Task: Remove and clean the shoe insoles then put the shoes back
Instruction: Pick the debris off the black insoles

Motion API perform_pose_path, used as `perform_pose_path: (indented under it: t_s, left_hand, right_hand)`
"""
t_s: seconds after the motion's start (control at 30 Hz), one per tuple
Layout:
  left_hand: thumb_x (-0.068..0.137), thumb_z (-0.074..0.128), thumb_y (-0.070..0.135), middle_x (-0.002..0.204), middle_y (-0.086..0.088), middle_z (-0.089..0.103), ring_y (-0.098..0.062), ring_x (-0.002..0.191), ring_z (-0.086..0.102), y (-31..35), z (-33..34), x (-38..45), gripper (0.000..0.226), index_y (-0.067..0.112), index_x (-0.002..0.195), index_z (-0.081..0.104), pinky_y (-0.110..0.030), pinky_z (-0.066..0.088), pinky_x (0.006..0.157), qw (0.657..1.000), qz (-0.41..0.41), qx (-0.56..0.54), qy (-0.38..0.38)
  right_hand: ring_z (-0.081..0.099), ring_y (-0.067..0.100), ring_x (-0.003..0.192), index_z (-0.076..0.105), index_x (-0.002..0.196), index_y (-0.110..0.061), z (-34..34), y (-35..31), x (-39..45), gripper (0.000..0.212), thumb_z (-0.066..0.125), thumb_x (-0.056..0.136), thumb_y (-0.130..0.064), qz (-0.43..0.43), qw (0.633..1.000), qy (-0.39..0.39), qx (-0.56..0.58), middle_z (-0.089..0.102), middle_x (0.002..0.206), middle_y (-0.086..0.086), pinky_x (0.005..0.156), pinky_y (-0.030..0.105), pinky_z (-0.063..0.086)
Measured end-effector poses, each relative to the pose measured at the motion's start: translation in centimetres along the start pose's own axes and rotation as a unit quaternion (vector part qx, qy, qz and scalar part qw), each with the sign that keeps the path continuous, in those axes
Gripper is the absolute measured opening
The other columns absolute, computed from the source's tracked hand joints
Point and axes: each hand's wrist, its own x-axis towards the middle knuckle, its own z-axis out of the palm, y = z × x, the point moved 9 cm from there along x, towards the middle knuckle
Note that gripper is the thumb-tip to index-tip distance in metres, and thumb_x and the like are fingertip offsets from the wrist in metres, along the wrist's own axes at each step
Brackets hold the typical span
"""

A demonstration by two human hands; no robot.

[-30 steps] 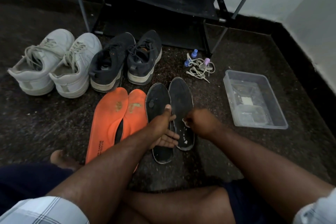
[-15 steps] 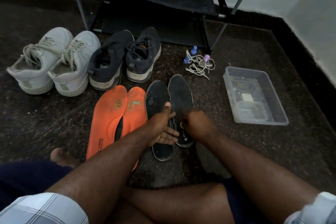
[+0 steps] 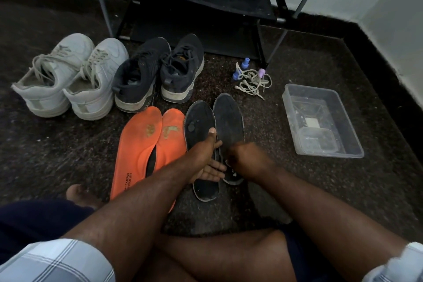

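All four insoles are out on the dark floor, the left hand (image 3: pixel 206 158) pinching the left black foam insole (image 3: pixel 199 126) while the blurred right hand (image 3: pixel 245 159), fingers curled, perhaps scrubs the right black insole (image 3: pixel 229 119); the grey sneakers (image 3: pixel 68 78) and black sneakers (image 3: pixel 158 71) wait far left.

sleeves (image 3: pixel 52 261): short, pale plaid | shorts (image 3: pixel 34 220): dark, probably navy | arms, foot: bare

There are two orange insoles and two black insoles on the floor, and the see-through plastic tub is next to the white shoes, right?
Not quite. The head view shows the clear plastic tub far from the white lace-up sneakers, at the opposite side, right of the two black insoles. The two orange foam insoles are as you say.
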Motion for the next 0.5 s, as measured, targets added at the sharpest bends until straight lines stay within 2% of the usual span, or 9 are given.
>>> perform_pose_path:
  t_s: [0.13,0.27,0.4,0.5]
  left_hand:
    - [0.088,0.016,0.082,0.117,-0.030,0.065,-0.041,0.103,0.069,-0.2,-0.1,0.0,0.082,0.035,0.153,0.033,-0.043,0.059,0.084,1.000,-0.002,-0.003,0.002]
    - [0.089,0.015,0.081,0.119,-0.031,0.064,-0.042,0.104,0.068,-0.1,-0.2,0.0,0.081,0.035,0.153,0.033,-0.044,0.058,0.085,1.000,-0.001,-0.003,0.001]
    - [0.089,0.016,0.081,0.116,-0.030,0.066,-0.041,0.102,0.069,-0.1,-0.1,0.1,0.081,0.035,0.152,0.035,-0.044,0.058,0.084,1.000,0.000,-0.003,0.008]
    - [0.089,0.016,0.081,0.117,-0.030,0.065,-0.042,0.102,0.068,-0.2,-0.1,0.1,0.080,0.035,0.152,0.035,-0.044,0.058,0.084,1.000,-0.001,-0.006,0.009]
  right_hand:
    - [0.065,0.027,0.090,0.068,0.097,-0.013,-1.6,2.6,0.6,0.015,0.059,0.091,-0.024,0.064,0.996,0.065,-0.002,0.066,0.102,0.011,0.074,0.032,0.049]
    - [0.065,0.027,0.089,0.070,0.099,-0.011,0.1,0.1,-0.3,0.017,0.059,0.089,-0.020,-0.012,1.000,-0.003,-0.009,0.067,0.100,0.011,0.078,0.035,0.052]
    - [0.064,0.027,0.092,0.066,0.101,-0.013,-1.2,2.3,0.4,0.017,0.059,0.090,-0.024,0.051,0.997,0.052,-0.005,0.064,0.106,0.011,0.078,0.033,0.051]
    - [0.064,0.027,0.093,0.068,0.103,-0.013,-0.4,0.9,-0.1,0.018,0.060,0.088,-0.019,0.020,1.000,0.016,-0.017,0.065,0.105,0.010,0.079,0.035,0.053]
